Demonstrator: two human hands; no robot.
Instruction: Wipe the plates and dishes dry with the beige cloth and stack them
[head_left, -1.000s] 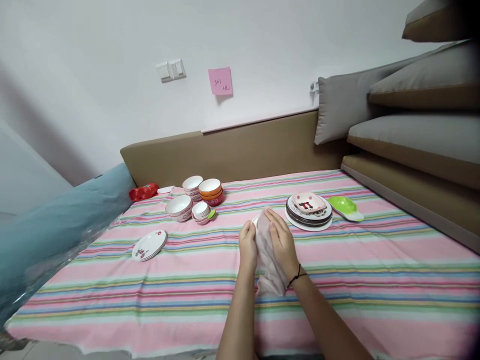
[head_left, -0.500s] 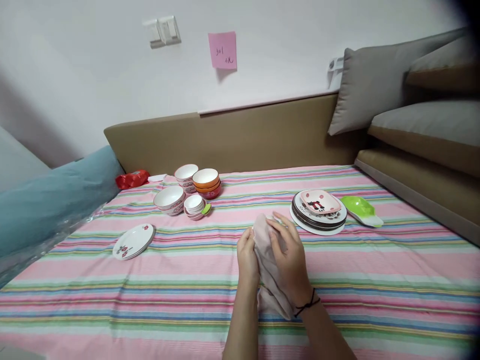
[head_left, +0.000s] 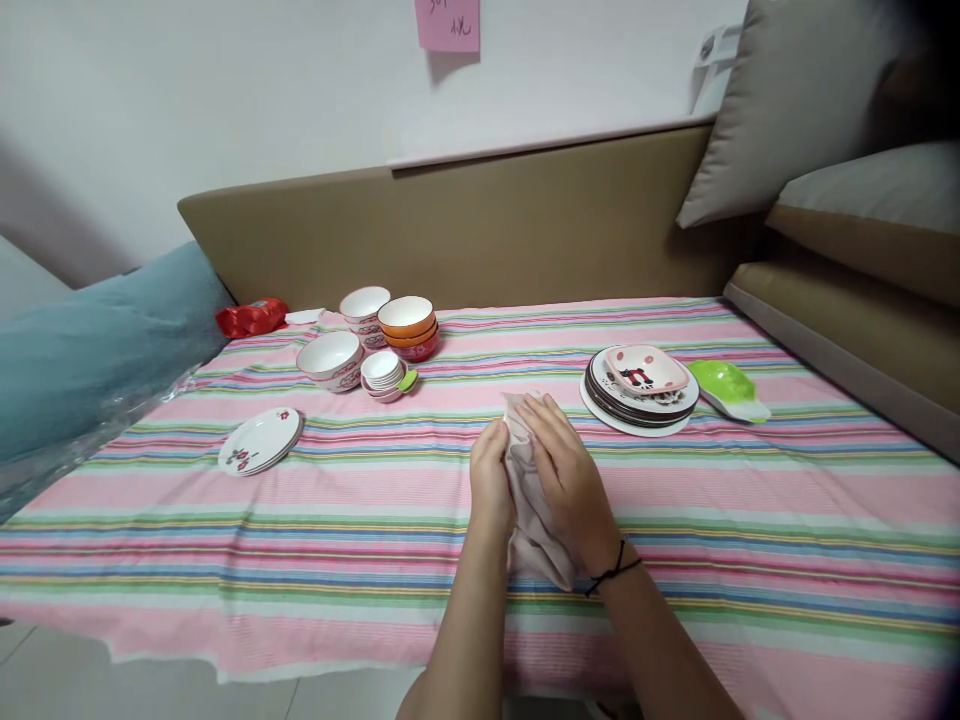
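Observation:
A pale pinkish-grey cloth [head_left: 531, 515] is bunched between my two hands above the striped cover, its lower end hanging down. My left hand [head_left: 491, 478] grips its left side with curled fingers. From the right, my right hand [head_left: 574, 485] presses on the cloth, fingers together and lying over its upper part. Whether anything is wrapped inside is hidden by the folds and fingers. Nearest to my right hand is a stack of dark-rimmed plates [head_left: 637, 415], topped by a pink square dish [head_left: 646, 370] with a cartoon figure.
Left of my hands stand white bowls [head_left: 330, 360], orange and red bowls [head_left: 407, 330] and small white dishes [head_left: 382, 368]. Flowered plates [head_left: 261, 440] lie nearer on the left. A green dish [head_left: 724, 385] sits at the right, near stacked cushions [head_left: 862, 220]. A padded board [head_left: 525, 225] runs along the back.
My right fingers, spread and raised before, now lie together against the cloth. The view has tipped downward, showing the cover's front edge and the floor.

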